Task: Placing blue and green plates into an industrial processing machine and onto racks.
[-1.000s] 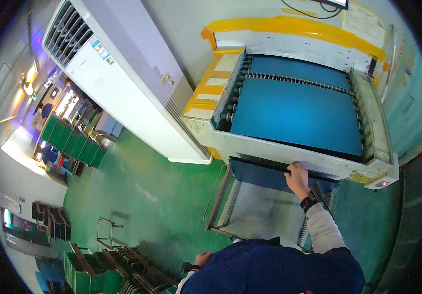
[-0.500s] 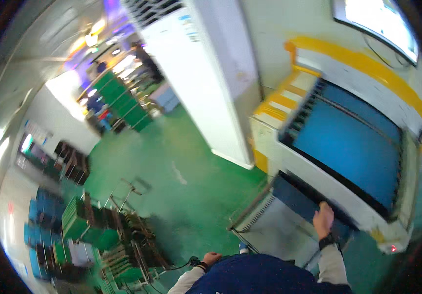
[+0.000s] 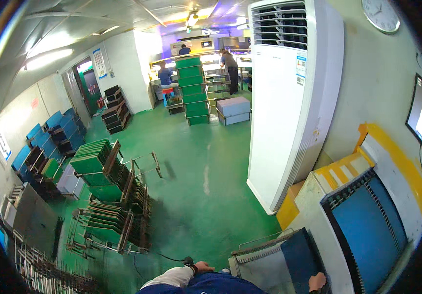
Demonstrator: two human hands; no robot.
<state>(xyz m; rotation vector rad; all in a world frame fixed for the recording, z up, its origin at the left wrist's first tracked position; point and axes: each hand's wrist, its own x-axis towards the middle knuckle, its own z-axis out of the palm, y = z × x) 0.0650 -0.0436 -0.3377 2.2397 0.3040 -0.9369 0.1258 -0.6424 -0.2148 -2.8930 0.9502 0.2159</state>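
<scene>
My right hand is at the lower edge, with curled fingers, beside a dark blue panel. Whether it grips the panel's edge is hidden. This panel lies over a grey metal tray frame with a toothed edge, next to the white machine. My left hand is low in front of my dark blue clothing, a black band with a cord at its wrist. Its fingers are too small and partly hidden to read. On the machine, a blue bed is bordered by dark toothed strips.
A tall white air conditioner stands ahead right. Racks of green boards stand at left on the green floor, near metal rods. Farther off are stacked green crates, grey bins and people at work.
The view has turned right-to-left and levelled, so the machine sits lower right. My right hand now appears at the lower edge, still beside the dark blue panel. The left stays near my body.
</scene>
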